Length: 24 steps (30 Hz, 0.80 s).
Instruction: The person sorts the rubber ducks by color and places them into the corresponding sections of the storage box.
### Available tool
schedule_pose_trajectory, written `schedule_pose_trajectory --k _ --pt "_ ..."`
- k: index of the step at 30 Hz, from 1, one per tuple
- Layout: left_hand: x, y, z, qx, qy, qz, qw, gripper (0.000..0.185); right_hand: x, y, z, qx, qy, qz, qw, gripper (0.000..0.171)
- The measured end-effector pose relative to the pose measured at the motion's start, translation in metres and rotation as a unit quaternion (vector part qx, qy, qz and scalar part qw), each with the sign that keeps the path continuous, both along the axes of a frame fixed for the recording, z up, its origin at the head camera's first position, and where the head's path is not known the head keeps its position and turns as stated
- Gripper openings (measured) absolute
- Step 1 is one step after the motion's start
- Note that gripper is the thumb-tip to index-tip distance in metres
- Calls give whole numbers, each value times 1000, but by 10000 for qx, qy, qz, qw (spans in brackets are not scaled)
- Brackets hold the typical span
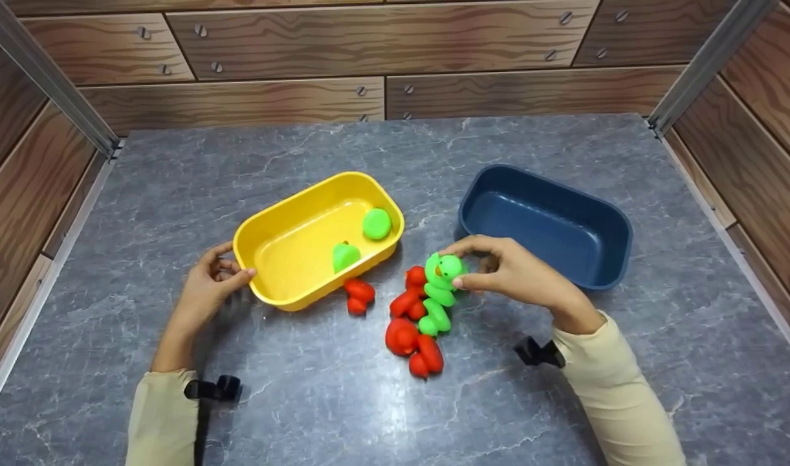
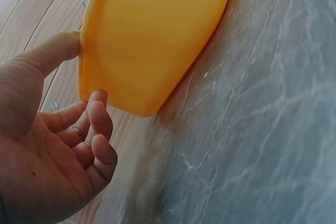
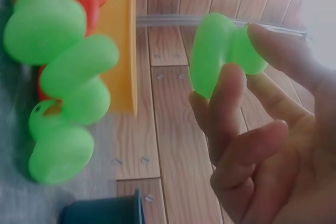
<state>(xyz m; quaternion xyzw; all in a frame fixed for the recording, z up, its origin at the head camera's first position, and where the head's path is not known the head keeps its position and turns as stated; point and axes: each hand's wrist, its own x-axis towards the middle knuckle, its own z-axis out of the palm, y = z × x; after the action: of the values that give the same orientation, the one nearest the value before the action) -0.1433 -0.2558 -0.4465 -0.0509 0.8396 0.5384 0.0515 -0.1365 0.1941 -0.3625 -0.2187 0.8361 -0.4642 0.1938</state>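
Note:
My left hand (image 1: 207, 285) grips the left end of a yellow bin (image 1: 268, 226), thumb at the rim and fingers against the outside. Inside the bin, at its right end, lie two green rubber ducks (image 1: 376, 224). Between thumb and fingers my right hand (image 1: 511, 272) pinches another green rubber duck (image 1: 450, 266), raised above the table, as the right wrist view also shows. Just beneath it several green ducks (image 1: 436, 317) lie in a cluster beside several red rubber ducks (image 1: 402, 336). A separate red duck (image 1: 358, 296) lies against the yellow bin's front side.
A dark blue bin (image 1: 611, 243) stands to the right, behind my right hand, with nothing visible in it. Wood-patterned walls (image 1: 395, 39) enclose the grey marbled table (image 1: 304, 401) at the back and sides.

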Motion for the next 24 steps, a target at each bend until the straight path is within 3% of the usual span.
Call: schedule_pose_trajectory --k 16,24 --pt "-1 1 0 121 -4 3 9999 69 -2 -44 12 -600 -164 -55 9980 39" --pt "0 0 0 100 10 30 9999 69 -10 -72 15 -1057 -244 -163 9940 39"
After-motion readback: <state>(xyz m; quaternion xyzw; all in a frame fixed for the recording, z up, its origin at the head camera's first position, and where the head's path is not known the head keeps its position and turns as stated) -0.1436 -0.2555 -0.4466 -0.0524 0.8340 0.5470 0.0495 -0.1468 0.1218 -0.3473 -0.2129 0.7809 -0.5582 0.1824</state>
